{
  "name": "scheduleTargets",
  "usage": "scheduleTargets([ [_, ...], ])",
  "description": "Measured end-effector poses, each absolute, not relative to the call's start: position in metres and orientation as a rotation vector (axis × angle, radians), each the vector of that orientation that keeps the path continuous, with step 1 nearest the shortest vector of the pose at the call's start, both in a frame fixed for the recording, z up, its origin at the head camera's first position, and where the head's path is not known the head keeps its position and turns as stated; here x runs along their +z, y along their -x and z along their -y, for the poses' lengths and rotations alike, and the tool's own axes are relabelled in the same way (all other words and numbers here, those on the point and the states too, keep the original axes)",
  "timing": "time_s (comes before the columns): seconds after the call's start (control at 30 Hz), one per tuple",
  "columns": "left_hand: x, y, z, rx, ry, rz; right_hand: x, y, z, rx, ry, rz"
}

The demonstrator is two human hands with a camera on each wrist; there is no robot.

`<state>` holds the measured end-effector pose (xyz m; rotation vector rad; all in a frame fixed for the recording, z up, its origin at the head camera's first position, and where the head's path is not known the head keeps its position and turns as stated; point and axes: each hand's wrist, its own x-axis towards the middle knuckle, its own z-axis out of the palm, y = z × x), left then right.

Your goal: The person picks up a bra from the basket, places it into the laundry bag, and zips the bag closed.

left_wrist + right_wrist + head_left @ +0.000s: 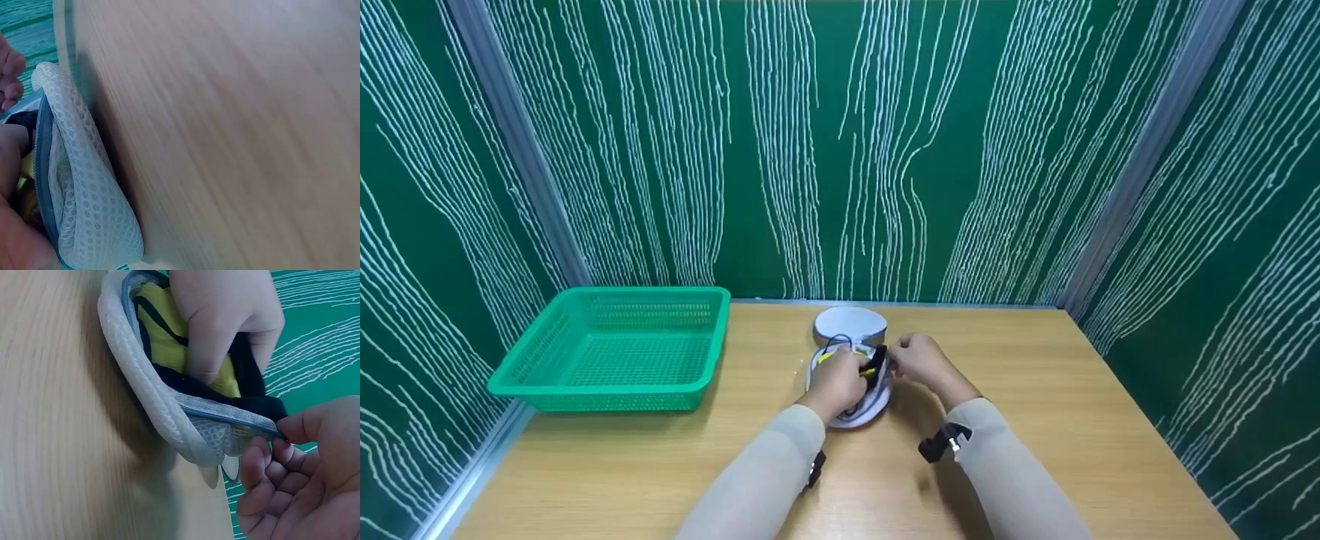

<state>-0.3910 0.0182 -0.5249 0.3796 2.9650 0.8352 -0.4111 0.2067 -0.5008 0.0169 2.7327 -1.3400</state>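
Bag [868, 417] of white mesh, unzipped, lies on bench [1020, 375], right of green basket [600, 390]; its lid [851, 322] is open at far side. Right hand [919, 360] of mine: grip pinches zip edge [225, 419] at bag's right. Left hand [836, 381] reaches into bag, onto yellow-and-black cloth [169, 357]; whether this grip pinches or only presses, I cannot tell.

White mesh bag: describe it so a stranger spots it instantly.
On the wooden table, in the head view, look right of the green basket. There the left hand reaches into the white mesh bag and the right hand pinches its edge. White mesh and a blue-grey zip set it apart from the basket.
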Motion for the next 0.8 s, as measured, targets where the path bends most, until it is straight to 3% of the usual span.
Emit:
scheduleTargets([
  [0.2, -0.524, 0.392, -0.020, 0.831, -0.337, -2.914, -0.494, 0.409, -0.211, -1.309, -0.025, -2.715],
  [0.6, -0.524, 0.392, -0.014, 0.568, -0.509, -3.064, -0.470, 0.409, -0.210, -1.548, 0.022, -2.704],
  [0.8, -0.514, 0.389, -0.014, 0.678, -0.449, -2.951, -0.469, 0.410, -0.213, -1.483, 0.080, -2.767],
])
